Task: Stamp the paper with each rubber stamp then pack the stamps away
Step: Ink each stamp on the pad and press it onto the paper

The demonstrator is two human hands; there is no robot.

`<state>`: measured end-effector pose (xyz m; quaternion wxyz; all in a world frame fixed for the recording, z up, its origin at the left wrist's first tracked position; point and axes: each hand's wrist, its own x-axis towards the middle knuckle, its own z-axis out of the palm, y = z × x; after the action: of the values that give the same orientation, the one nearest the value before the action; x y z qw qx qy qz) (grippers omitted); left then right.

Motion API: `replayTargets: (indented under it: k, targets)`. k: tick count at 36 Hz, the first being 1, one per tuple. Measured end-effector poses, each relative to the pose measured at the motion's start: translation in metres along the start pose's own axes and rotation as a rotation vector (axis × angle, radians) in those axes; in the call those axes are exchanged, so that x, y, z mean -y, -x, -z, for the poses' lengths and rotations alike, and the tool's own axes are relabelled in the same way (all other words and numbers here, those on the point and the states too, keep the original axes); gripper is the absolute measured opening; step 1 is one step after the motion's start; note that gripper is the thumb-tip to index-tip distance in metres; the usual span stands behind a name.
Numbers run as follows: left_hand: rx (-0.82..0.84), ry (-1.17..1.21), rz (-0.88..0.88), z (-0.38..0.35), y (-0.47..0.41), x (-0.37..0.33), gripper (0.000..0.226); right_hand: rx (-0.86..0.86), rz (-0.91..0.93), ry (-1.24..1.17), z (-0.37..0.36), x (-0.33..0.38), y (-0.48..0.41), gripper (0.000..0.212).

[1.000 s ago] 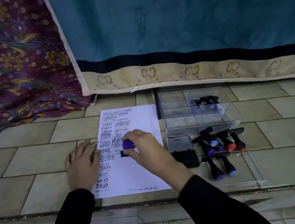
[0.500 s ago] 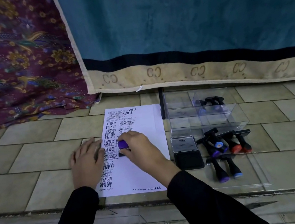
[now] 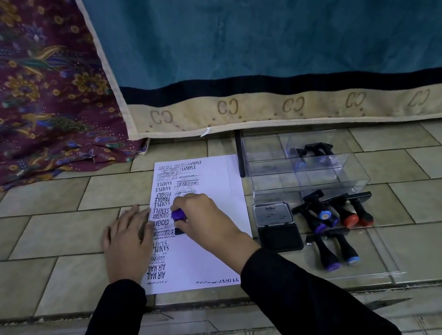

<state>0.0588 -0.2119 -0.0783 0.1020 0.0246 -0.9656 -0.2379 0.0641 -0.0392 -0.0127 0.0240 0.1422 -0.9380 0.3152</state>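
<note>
Tiled floor carries the paper, its left edge held flat by the straight-fingered left hand, while the right hand, fingers curled, grips the purple-capped stamp upright on mid-sheet, directly beneath it, the ink pad lying nearer that hand.

Purple-capped stamp upright, seemingly pressed on paper.

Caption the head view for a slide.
Right hand presses a purple-topped stamp onto the paper; left hand rests on its edge.
</note>
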Motion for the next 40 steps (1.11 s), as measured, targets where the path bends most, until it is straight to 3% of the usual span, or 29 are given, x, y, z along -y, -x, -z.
replayTargets:
  k: [6,18,21,26,40]
  targets:
    - [0.001,0.003,0.001,0.002,0.0,-0.001,0.031,-0.048,0.046,-0.041,-0.006,-0.007,0.011,0.023]
    - [0.0,0.024,-0.004,0.003,0.001,-0.002,0.035,-0.347,-0.11,-0.082,0.068,-0.057,0.042,0.023]
    - [0.013,0.023,0.003,0.006,0.002,-0.004,0.045,-0.345,-0.118,-0.107,0.084,-0.065,0.057,0.021]
    - [0.003,0.007,-0.009,0.004,0.002,-0.003,0.03,-0.308,-0.093,-0.096,0.098,-0.077,0.083,0.02]
    - [0.0,0.002,-0.013,0.001,0.0,0.001,0.031,-0.211,-0.143,-0.105,0.092,-0.089,0.108,0.02]
